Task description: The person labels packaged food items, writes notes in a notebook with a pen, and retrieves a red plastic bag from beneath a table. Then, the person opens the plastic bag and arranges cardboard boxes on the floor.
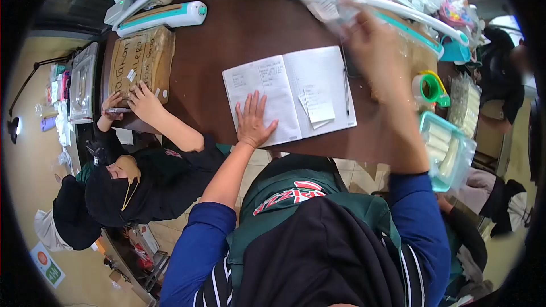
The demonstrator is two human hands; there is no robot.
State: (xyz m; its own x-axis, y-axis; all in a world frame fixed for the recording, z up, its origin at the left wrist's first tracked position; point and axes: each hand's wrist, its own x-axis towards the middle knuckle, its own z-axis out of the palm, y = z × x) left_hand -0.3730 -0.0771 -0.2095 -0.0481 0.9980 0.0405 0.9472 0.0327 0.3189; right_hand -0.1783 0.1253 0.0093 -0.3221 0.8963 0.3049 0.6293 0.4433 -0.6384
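An open notebook (pixel 267 102) with handwriting on its left page lies on the table in front of me. My left hand (pixel 254 119) rests flat on that page, fingers spread. Loose white slips of paper (pixel 319 108) and a dark pen (pixel 346 91) lie on the right page. Beyond the notebook's upper right corner, my right hand (pixel 367 37) is smeared by motion. Its fingers are curled around a blurred, thin see-through plastic piece (pixel 318 0), whose exact kind is unclear.
At left, another person's hands (pixel 142 102) touch a cardboard box (pixel 142 59) with handwriting. A bag sealer (pixel 165 18) lies behind it. On the right are another sealer (pixel 409 28), a tape dispenser (pixel 430 88) and a teal tray (pixel 429 176) of pale rolls. The table (pixel 244 23) is brown.
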